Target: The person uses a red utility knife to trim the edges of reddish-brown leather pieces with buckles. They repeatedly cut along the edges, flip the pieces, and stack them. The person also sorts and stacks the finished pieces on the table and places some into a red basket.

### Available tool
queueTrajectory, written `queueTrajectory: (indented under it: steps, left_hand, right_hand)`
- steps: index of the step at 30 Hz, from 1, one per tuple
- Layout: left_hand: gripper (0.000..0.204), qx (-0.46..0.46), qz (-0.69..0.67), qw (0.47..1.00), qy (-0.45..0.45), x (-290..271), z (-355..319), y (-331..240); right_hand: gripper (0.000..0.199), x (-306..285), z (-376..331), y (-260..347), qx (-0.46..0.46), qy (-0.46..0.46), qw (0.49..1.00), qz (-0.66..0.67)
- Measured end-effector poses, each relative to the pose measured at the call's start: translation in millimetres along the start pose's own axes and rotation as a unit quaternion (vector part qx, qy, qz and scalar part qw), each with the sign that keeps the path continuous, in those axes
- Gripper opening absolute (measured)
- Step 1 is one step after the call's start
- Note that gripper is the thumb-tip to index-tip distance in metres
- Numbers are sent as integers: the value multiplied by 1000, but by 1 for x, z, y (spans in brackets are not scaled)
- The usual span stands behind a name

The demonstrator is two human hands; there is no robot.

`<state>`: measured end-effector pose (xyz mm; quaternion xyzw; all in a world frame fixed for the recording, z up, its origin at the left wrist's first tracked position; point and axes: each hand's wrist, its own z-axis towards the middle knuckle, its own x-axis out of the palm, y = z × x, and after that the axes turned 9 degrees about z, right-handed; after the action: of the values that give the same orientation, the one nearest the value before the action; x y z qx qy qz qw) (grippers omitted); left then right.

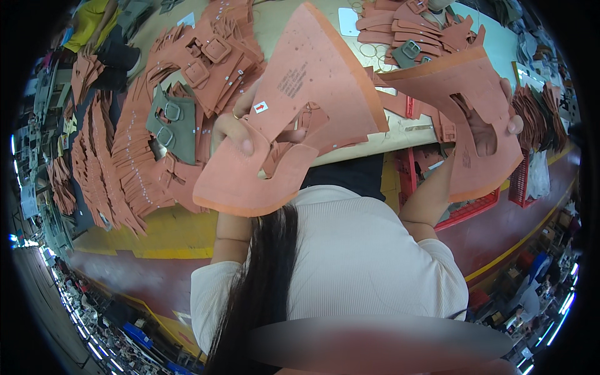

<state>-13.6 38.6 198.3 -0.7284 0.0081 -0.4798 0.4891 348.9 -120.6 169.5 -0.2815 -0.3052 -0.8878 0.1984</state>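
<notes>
My left hand (230,132) grips a coral-pink shoe upper (340,81) with an orange edge and small dark print on its inner face. The thumb lies on its surface and a finger shows through its cut-out. A red arrow sticker (260,107) is on it, near my hand. My right hand (481,134) is closed around a second coral shoe upper (431,84), with fingertips over its right edge and part of the hand visible through the slot. Both pieces are raised above the table's near edge, apart from my body.
Heaps of coral uppers (115,159) with buckles cover the left of the table (356,150). Grey-green buckled pieces (178,125) lie among them. More stacked straps (409,28) sit far right. Red crates (469,209) stand below at right. Another person in a yellow top (90,25) is far left.
</notes>
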Motion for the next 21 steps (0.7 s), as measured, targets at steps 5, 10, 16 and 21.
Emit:
queueTrajectory:
  steps: [5,10,16,21]
  left_hand:
    - [21,35,65,997,-32,-12,-3,11]
    - [20,-1,49,998,-32,-16,2,6]
    - [54,-10,-18,1000,-24,-5,2,2]
    - [30,-63,-85,994,33,-4,6,-6]
  right_hand:
    - [17,3,3,4,30,0,999,34]
    - [14,5,2,5,24,-19,999,29]
    - [36,7,5,5,54,-39,995,79]
    - [36,14,6,2,78,-35,993,76]
